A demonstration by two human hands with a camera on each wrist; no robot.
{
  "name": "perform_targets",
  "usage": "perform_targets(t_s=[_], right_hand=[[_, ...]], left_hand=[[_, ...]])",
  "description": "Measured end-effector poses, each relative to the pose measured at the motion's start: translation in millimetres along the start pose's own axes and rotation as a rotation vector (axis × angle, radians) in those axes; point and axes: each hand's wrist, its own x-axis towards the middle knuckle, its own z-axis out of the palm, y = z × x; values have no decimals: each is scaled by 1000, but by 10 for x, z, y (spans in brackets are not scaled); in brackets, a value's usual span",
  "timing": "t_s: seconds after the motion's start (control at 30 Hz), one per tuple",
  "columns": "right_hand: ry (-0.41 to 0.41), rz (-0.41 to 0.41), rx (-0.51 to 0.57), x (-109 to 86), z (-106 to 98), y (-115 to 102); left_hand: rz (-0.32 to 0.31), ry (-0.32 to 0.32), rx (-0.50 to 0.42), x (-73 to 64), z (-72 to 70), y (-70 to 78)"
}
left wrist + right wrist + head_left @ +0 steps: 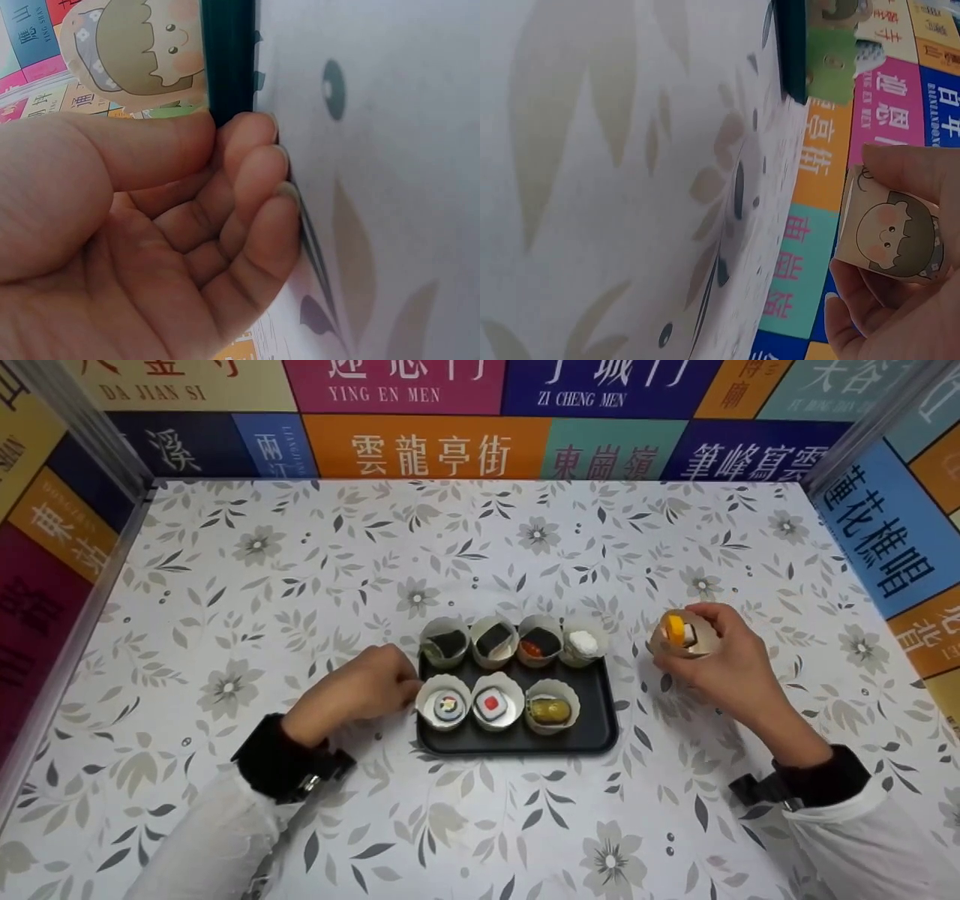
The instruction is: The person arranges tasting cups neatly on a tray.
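My left hand (352,686) is at the left edge of a black rectangular tray (594,709). In the left wrist view, its thumb and curled forefinger pinch the tray's side (231,60). Paper baking cups with toy sushi stand in two rows on the tray; one front cup holds a rice piece with a red centre (491,703), another an olive-coloured piece (550,710). Off the tray's right side, my right hand (739,660) holds a paper cup (892,232) printed with a cartoon face. Inside that cup is a piece with a yellow top (676,628) and a dark band.
The tray stands on a table covered with a white floral cloth (315,555). Colourful panels with large lettering (427,450) rise along the back and both sides of the table.
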Motion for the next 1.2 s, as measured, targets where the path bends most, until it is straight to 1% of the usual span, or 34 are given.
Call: perform_targets(t_s=[0.2,0.53,0.7,0.9,1.2], right_hand=[[-24,-68,7,-153,104,-119],[-79,-145,6,-359,312,-345],[-112,-156,-11,-425,392,-382],[-132,-187,-17,-444,463,-393],[-162,-211,-42,-474,569,-362]], left_hand=[[18,-1,6,-1,-6,-2],[15,-5,6,5,-1,-16],[18,-2,2,-1,-3,-12],[21,6,6,1,-9,-8],[7,-8,5,7,-4,2]])
